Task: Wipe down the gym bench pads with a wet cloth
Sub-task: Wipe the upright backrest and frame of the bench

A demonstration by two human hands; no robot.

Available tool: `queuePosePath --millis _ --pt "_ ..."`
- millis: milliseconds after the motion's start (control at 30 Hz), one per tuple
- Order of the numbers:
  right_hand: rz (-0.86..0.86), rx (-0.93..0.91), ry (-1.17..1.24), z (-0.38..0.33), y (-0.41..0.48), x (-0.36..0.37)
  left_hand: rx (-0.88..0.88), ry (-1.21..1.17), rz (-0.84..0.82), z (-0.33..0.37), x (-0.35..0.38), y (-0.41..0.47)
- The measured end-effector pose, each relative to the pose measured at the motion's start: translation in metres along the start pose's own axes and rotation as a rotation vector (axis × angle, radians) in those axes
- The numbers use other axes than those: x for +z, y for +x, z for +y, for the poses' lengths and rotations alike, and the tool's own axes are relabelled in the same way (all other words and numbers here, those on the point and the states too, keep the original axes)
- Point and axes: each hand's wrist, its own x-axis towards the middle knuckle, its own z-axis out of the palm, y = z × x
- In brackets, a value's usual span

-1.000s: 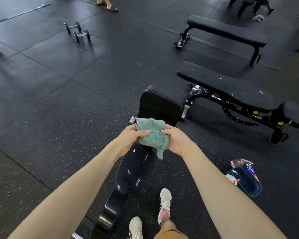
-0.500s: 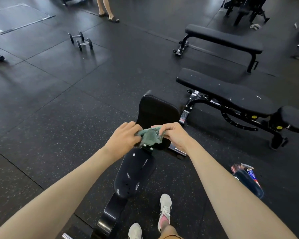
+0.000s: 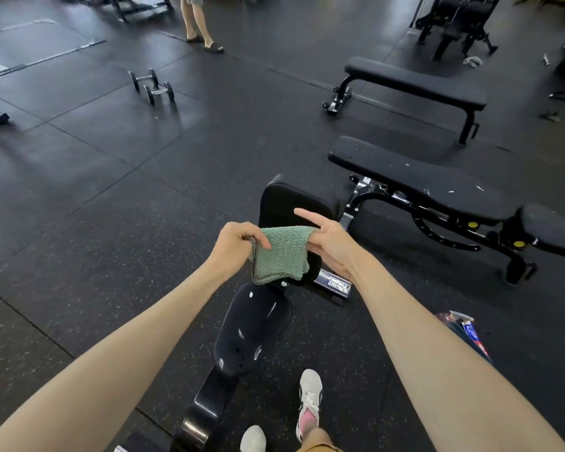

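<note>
A green textured cloth [image 3: 282,252] with a dark hem hangs spread between my hands, above the bench in front of me. My left hand [image 3: 237,244] pinches its left edge with curled fingers. My right hand [image 3: 328,238] holds the right edge between thumb and lower fingers, with the index finger stretched out to the left. Below the cloth lies the glossy black seat pad [image 3: 253,331], and behind it the raised black back pad [image 3: 287,200] of the same bench.
Two more black benches stand to the right: an adjustable one [image 3: 421,184] and a flat one [image 3: 415,81] further back. A dark bag with a bottle [image 3: 467,334] lies on the floor at right. Dumbbells [image 3: 152,84] and a standing person's legs [image 3: 199,24] are far ahead.
The cloth was bunched between both hands; now it hangs unfolded and flat. My right index finger has straightened out. The view has tilted up slightly.
</note>
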Motion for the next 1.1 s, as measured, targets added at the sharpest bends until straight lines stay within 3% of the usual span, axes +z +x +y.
queuePosePath --millis 167,467,767,1100 --pt "0.071 0.017 0.009 -0.001 -0.003 0.004 -0.199 -0.355 -0.049 0.007 -0.011 0.002" --pt "0.025 -0.008 -0.097 -0.004 -0.007 0.009 -0.131 -0.245 0.068 0.006 -0.025 0.007" --pt "0.071 0.057 -0.156 -0.010 0.011 0.017 -0.185 -0.291 -0.007 0.009 -0.028 0.034" --pt "-0.061 0.205 0.174 -0.015 0.049 0.003 -0.396 -0.622 0.030 0.011 -0.019 0.072"
